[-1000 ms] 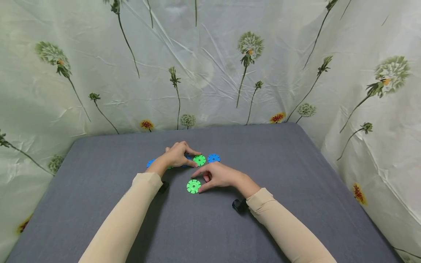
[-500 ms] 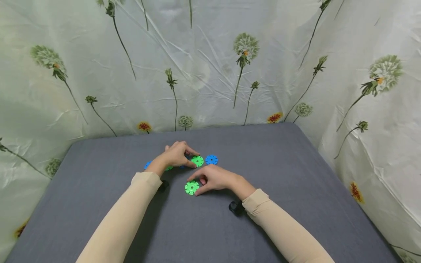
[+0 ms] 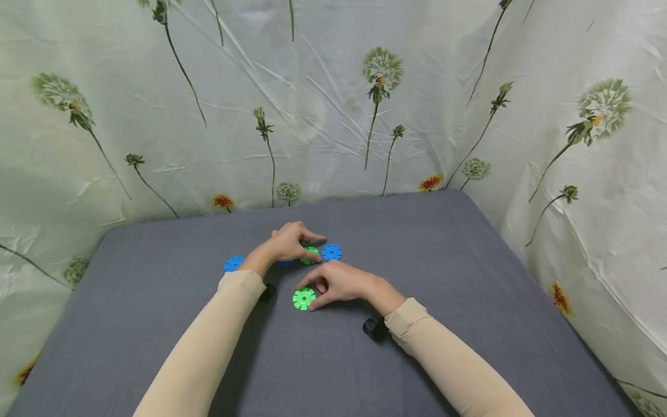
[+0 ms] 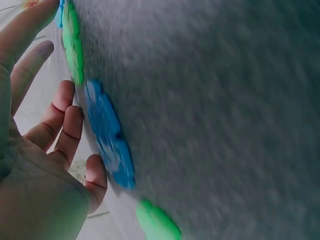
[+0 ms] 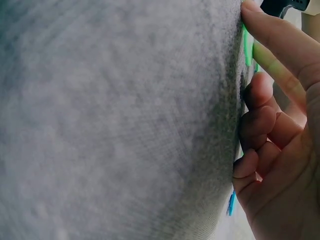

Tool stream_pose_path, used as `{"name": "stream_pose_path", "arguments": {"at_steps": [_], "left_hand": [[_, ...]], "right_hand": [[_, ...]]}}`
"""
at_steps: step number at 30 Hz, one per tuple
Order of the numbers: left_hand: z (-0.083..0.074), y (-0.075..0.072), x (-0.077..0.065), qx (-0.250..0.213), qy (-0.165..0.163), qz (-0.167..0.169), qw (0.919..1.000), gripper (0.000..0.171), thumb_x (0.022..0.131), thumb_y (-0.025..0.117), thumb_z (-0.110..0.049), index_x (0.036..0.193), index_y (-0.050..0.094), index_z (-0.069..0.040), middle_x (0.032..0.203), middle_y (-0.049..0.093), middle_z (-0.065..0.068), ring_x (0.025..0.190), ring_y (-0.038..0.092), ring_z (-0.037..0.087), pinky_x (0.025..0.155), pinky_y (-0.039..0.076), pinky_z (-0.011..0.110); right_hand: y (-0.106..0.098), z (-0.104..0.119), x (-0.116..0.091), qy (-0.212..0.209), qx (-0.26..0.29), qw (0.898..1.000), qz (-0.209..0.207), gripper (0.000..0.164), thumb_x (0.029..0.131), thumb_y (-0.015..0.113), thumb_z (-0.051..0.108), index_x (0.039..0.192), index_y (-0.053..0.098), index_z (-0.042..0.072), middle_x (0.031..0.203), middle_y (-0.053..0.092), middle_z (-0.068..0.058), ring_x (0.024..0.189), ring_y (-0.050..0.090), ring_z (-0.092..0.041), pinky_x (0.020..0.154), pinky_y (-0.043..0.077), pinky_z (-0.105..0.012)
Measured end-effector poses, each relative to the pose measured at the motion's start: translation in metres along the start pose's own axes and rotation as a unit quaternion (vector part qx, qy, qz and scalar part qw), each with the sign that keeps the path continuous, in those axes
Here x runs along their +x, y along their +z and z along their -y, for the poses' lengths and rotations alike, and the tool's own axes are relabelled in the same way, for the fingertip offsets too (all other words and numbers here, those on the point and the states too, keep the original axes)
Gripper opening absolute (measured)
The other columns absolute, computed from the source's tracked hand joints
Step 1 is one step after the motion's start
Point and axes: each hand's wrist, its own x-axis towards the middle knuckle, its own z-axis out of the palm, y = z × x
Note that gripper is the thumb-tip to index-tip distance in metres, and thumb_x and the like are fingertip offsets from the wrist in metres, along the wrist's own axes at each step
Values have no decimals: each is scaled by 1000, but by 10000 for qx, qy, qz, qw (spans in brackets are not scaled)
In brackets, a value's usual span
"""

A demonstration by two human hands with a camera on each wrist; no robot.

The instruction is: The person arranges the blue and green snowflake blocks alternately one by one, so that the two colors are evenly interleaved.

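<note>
Notched plastic building discs lie flat in a row of alternating blue and green. My left hand (image 3: 289, 240) is over this row, thumb and index finger spread around the gap between a green disc (image 3: 311, 255) and the blue disc (image 3: 331, 252) at its right end. The thumb overlaps the green one. Another blue disc (image 4: 110, 135) sits below the loosely bent other fingers in the left wrist view. Nearer the body, my right hand (image 3: 344, 281) holds a separate green disc (image 3: 304, 299) by its edge between thumb and index finger, the remaining fingers curled in.
A blue disc (image 3: 234, 264) marks the left end of the row, beside the left wrist. Another green disc (image 4: 155, 222) of the row is hidden by that wrist in the head view. Grey cloth (image 3: 417, 243) covers the table, and a floral curtain (image 3: 323, 116) hangs behind it.
The left hand has shifted right along the row, from the green disc toward the blue end disc. The right index finger has come in to the near green disc's edge. The view has shifted slightly.
</note>
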Motion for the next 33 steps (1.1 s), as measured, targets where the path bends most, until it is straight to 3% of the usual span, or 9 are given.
{"name": "stream_pose_path", "arguments": {"at_steps": [11, 18, 25, 33], "left_hand": [[-5, 5, 7, 82, -25, -58, 9999, 53, 86, 92, -40, 136, 75, -37, 106, 60, 3, 86, 47, 22, 79, 22, 42], [-4, 6, 8, 115, -158, 47, 9998, 49, 87, 91, -42, 134, 77, -37, 122, 60, 5, 99, 49, 20, 82, 24, 42], [-5, 7, 8, 42, -20, 123, 9999, 50, 88, 90, -41, 136, 76, -36, 119, 59, 6, 93, 48, 22, 81, 22, 42], [-6, 7, 8, 69, -47, 81, 9999, 47, 88, 90, -41, 134, 77, -36, 119, 60, 5, 98, 49, 21, 83, 22, 43]], "right_hand": [[-4, 2, -3, 3, 358, 9993, 70, 40, 91, 89, 23, 130, 79, 14, 76, 60, 6, 68, 49, -1, 69, 44, -19], [-4, 0, -3, 238, 530, 9982, 169, 42, 90, 90, 22, 130, 79, 15, 78, 61, 7, 68, 50, -1, 69, 43, -19], [-2, -2, -3, 276, 585, 9977, 177, 41, 90, 90, 21, 130, 79, 15, 80, 61, 8, 70, 51, -1, 69, 44, -19], [-3, -2, -3, 279, 640, 9973, 229, 42, 90, 89, 19, 130, 77, 13, 83, 62, 7, 69, 50, -1, 70, 43, -19]]}}
